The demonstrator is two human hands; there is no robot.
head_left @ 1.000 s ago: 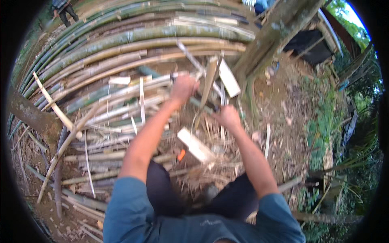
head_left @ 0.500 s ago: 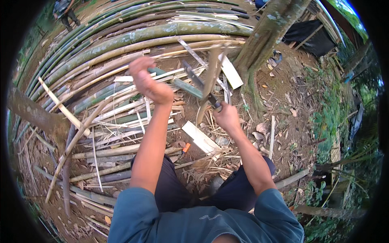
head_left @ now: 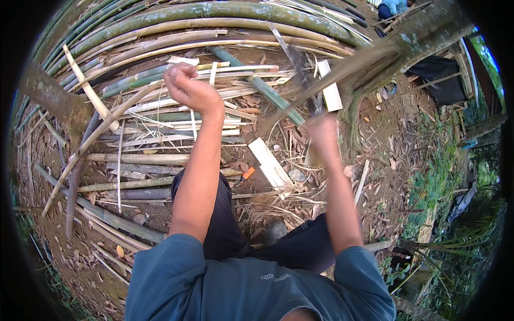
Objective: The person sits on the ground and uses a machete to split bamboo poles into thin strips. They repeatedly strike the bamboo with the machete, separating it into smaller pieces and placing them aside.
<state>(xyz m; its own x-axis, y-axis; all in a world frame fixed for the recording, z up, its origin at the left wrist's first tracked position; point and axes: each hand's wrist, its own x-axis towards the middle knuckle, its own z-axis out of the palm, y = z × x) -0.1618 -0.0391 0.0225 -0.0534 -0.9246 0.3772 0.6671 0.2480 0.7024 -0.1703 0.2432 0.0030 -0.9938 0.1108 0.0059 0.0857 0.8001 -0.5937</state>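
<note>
My left hand [head_left: 195, 92] is raised over the bamboo strips at the left, its fingers curled in. What they hold, if anything, is hidden. My right hand [head_left: 322, 134], smeared by motion, is wrapped round the handle of a knife; the dark knife blade [head_left: 308, 83] points up and away from me. A blurred brown stick [head_left: 342, 76] crosses close to the blade, slanting up to the right. Beneath the stick lies a green bamboo piece [head_left: 276, 99]. Nearer to me a pale split board [head_left: 269, 163] rests on the ground.
Long bamboo poles [head_left: 214, 9] lie across the far side. Thin split strips [head_left: 176, 140] cover the left, by a leaning branch [head_left: 88, 147]. A tree trunk [head_left: 423, 35] rises at right. Shavings [head_left: 273, 206] and an orange-handled tool [head_left: 247, 174] lie near my legs. Another person [head_left: 393, 8] is far off.
The brown stick has swung from nearly upright to a slant toward the upper right. My right hand has moved right with the knife. The left hand stays raised and curled. The view has shifted.
</note>
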